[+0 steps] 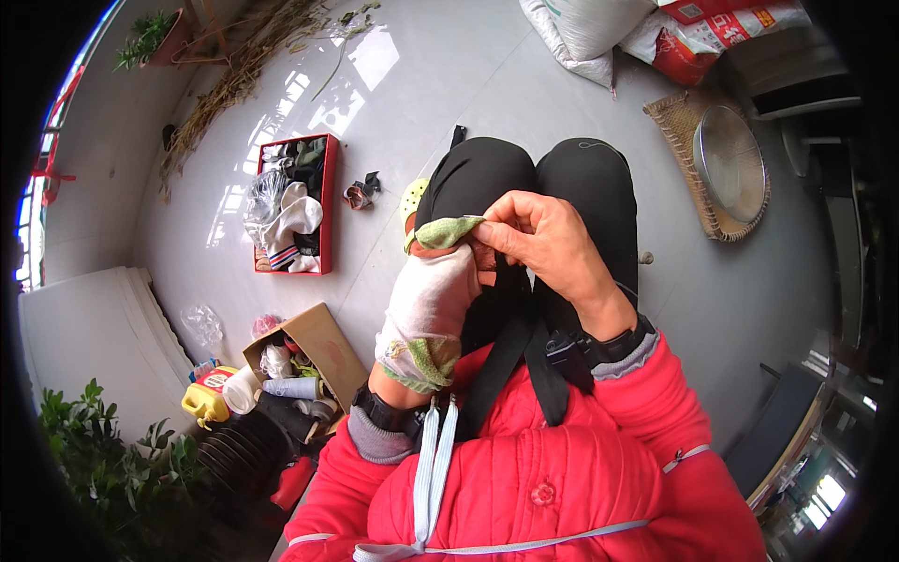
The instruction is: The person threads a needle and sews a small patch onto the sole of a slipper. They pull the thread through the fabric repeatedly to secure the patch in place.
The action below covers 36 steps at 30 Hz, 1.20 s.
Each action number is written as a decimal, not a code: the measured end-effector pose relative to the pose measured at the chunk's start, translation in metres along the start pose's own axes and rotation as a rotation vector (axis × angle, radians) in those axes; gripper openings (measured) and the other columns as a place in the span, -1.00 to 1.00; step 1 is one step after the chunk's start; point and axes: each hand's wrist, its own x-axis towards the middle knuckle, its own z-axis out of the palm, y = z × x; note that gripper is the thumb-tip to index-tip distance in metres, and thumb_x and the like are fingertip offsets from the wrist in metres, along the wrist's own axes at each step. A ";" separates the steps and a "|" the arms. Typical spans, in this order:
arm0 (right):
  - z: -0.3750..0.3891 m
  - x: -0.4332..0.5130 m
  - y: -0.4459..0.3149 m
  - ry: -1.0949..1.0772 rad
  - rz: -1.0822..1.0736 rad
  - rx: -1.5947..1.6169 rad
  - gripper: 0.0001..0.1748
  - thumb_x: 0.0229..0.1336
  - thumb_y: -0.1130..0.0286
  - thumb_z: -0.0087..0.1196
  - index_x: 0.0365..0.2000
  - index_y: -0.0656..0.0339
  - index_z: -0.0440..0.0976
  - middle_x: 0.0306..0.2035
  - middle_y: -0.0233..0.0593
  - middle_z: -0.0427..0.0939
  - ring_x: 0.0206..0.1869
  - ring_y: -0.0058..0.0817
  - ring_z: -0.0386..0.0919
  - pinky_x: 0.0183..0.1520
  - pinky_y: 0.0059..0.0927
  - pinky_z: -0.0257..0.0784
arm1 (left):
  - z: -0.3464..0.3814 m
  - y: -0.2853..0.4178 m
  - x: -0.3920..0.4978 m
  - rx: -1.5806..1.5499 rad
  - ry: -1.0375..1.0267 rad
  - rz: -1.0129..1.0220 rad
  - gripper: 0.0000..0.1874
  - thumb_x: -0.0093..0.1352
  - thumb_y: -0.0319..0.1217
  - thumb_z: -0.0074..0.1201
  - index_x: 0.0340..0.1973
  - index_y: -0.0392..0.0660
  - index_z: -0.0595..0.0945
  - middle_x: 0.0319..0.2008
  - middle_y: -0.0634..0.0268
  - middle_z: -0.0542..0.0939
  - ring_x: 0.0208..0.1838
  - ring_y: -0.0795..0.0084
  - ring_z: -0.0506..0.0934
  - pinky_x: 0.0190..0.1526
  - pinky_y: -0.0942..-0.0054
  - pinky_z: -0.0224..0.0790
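A white sock (428, 295) with a green toe and heel is pulled over my left hand (399, 388), hiding most of it; the bare wrist shows below the cuff. At the green toe (449, 232), my right hand (537, 228) pinches what looks like a thin sewing needle (473, 216) between thumb and forefinger, touching the fabric. Its other fingers are curled. A fine pale thread (597, 145) loops over my right knee, and a strand shows near the right wrist. Both hands are above my lap, in black trousers (484, 168).
Left of my knees, a red box (328, 211) holds several socks. A cardboard box (326, 351) with thread spools lies nearer, beside a yellow jug (208, 395). A sieve (732, 165) rests on a woven basket (667, 116) at right. Sacks (590, 31) stand ahead.
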 end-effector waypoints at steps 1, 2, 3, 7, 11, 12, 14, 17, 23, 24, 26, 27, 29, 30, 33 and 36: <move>0.000 0.001 0.001 -0.004 0.009 0.004 -0.77 0.27 0.32 0.21 -0.35 0.33 0.57 -0.52 -0.46 0.56 -0.49 -0.79 0.41 -0.44 -0.64 0.34 | 0.000 0.002 0.001 0.125 0.011 -0.015 -0.83 0.52 -0.38 -0.14 -0.24 -0.14 0.55 -0.43 0.48 0.47 -0.42 0.64 0.37 -0.36 0.56 0.26; -0.002 0.001 0.001 0.009 -0.002 -0.007 -0.77 0.27 0.32 0.22 -0.35 0.33 0.58 -0.53 -0.47 0.55 -0.50 -0.79 0.41 -0.44 -0.64 0.34 | 0.001 0.003 0.000 0.180 0.014 0.068 -0.83 0.51 -0.40 -0.14 -0.26 -0.14 0.55 -0.43 0.48 0.46 -0.42 0.64 0.37 -0.35 0.56 0.26; -0.003 0.001 0.002 0.023 -0.001 -0.022 -0.76 0.27 0.32 0.22 -0.35 0.33 0.58 -0.53 -0.48 0.54 -0.50 -0.79 0.41 -0.45 -0.64 0.34 | 0.002 0.004 -0.001 0.263 0.028 0.121 -0.84 0.51 -0.41 -0.14 -0.27 -0.14 0.54 -0.43 0.47 0.46 -0.42 0.64 0.36 -0.35 0.57 0.26; -0.005 0.001 0.003 0.142 -0.023 0.002 -0.77 0.27 0.31 0.22 -0.34 0.32 0.60 -0.53 -0.50 0.52 -0.51 -0.79 0.40 -0.44 -0.66 0.34 | -0.003 0.009 -0.005 0.633 0.004 0.268 -0.87 0.49 -0.46 -0.12 -0.28 -0.16 0.53 -0.42 0.40 0.46 -0.40 0.57 0.38 -0.32 0.54 0.28; -0.004 -0.012 -0.006 0.259 -0.228 -0.158 -0.85 0.22 0.41 0.24 -0.33 0.32 0.59 -0.49 -0.41 0.58 -0.47 -0.76 0.46 -0.36 -0.60 0.42 | -0.005 0.004 -0.004 0.371 -0.031 0.131 -0.96 0.42 -0.58 -0.01 -0.24 -0.22 0.51 -0.37 0.17 0.51 -0.33 0.30 0.48 -0.26 0.43 0.37; -0.002 -0.017 -0.008 0.248 -0.267 -0.225 -0.88 0.18 0.46 0.26 -0.35 0.32 0.58 -0.46 -0.35 0.60 -0.41 -0.73 0.53 -0.31 -0.58 0.46 | -0.005 0.001 -0.002 0.185 -0.044 0.097 -0.94 0.42 -0.57 0.00 -0.21 -0.22 0.51 -0.35 0.23 0.52 -0.31 0.38 0.49 -0.24 0.48 0.39; 0.001 -0.023 -0.011 0.195 -0.309 -0.341 -0.88 0.13 0.47 0.29 -0.37 0.29 0.56 -0.46 -0.32 0.55 -0.41 -0.60 0.61 -0.33 -0.53 0.49 | -0.004 -0.005 0.000 -0.070 -0.032 0.029 -0.96 0.45 -0.51 -0.01 -0.22 -0.19 0.52 -0.38 0.35 0.50 -0.33 0.52 0.47 -0.25 0.54 0.37; 0.009 -0.020 -0.009 0.212 -0.395 -0.414 -0.87 0.10 0.48 0.30 -0.38 0.28 0.55 -0.46 -0.32 0.53 -0.47 -0.52 0.59 -0.42 -0.48 0.47 | -0.001 -0.011 0.001 -0.215 0.024 -0.049 -0.87 0.50 -0.40 -0.05 -0.29 -0.15 0.54 -0.47 0.46 0.43 -0.39 0.63 0.41 -0.30 0.57 0.32; 0.011 -0.017 -0.002 0.245 -0.513 -0.602 -0.90 0.13 0.53 0.26 -0.39 0.30 0.52 -0.46 -0.32 0.51 -0.50 -0.59 0.55 -0.46 -0.53 0.42 | -0.009 -0.013 0.004 0.406 -0.072 0.313 -0.88 0.50 -0.49 -0.11 -0.27 -0.19 0.53 -0.41 0.41 0.45 -0.35 0.58 0.43 -0.28 0.55 0.37; 0.010 -0.018 -0.002 0.239 -0.477 -0.577 -0.90 0.15 0.54 0.24 -0.39 0.31 0.51 -0.45 -0.32 0.50 -0.50 -0.58 0.54 -0.44 -0.53 0.43 | -0.011 -0.013 0.004 0.492 -0.105 0.295 -0.87 0.49 -0.55 -0.16 -0.25 -0.22 0.52 -0.37 0.37 0.47 -0.31 0.56 0.43 -0.23 0.54 0.37; 0.011 -0.020 -0.002 0.267 -0.446 -0.482 -0.90 0.16 0.53 0.23 -0.38 0.31 0.51 -0.46 -0.34 0.51 -0.49 -0.61 0.53 -0.41 -0.55 0.44 | -0.009 -0.014 0.001 0.176 -0.044 0.190 -0.87 0.49 -0.56 -0.17 -0.23 -0.22 0.52 -0.35 0.36 0.48 -0.29 0.55 0.44 -0.20 0.54 0.37; 0.011 -0.021 -0.002 0.279 -0.431 -0.433 -0.90 0.17 0.53 0.23 -0.37 0.32 0.51 -0.47 -0.34 0.51 -0.49 -0.63 0.53 -0.40 -0.55 0.44 | -0.008 -0.015 0.000 0.045 -0.049 0.149 -0.87 0.49 -0.56 -0.18 -0.22 -0.22 0.52 -0.35 0.35 0.49 -0.29 0.55 0.44 -0.18 0.54 0.36; 0.011 -0.021 -0.002 0.256 -0.330 -0.348 -0.90 0.18 0.53 0.21 -0.36 0.33 0.50 -0.47 -0.36 0.53 -0.47 -0.68 0.53 -0.37 -0.57 0.45 | -0.009 -0.013 0.002 0.241 -0.078 0.314 -0.86 0.52 -0.50 -0.18 -0.20 -0.20 0.52 -0.32 0.38 0.50 -0.27 0.55 0.45 -0.15 0.56 0.35; 0.010 -0.021 -0.002 0.243 -0.278 -0.306 -0.90 0.19 0.53 0.21 -0.36 0.34 0.50 -0.47 -0.36 0.55 -0.46 -0.70 0.53 -0.36 -0.58 0.46 | -0.007 -0.014 0.001 0.150 -0.064 0.290 -0.86 0.53 -0.49 -0.17 -0.19 -0.19 0.52 -0.32 0.38 0.50 -0.27 0.56 0.45 -0.16 0.57 0.35; 0.008 -0.020 0.000 0.149 -0.201 -0.104 -0.87 0.23 0.48 0.19 -0.36 0.34 0.49 -0.45 -0.27 0.61 -0.40 -0.60 0.62 -0.31 -0.53 0.51 | -0.007 -0.012 0.002 0.003 -0.054 0.125 -0.87 0.53 -0.46 -0.15 -0.21 -0.17 0.51 -0.33 0.40 0.50 -0.28 0.59 0.45 -0.19 0.58 0.34; 0.006 -0.017 0.004 0.109 -0.162 -0.026 -0.85 0.24 0.47 0.19 -0.34 0.38 0.51 -0.47 -0.29 0.63 -0.39 -0.65 0.60 -0.29 -0.56 0.51 | -0.007 -0.010 0.003 -0.216 -0.017 -0.097 -0.87 0.53 -0.44 -0.14 -0.24 -0.17 0.51 -0.35 0.41 0.49 -0.31 0.62 0.44 -0.24 0.59 0.33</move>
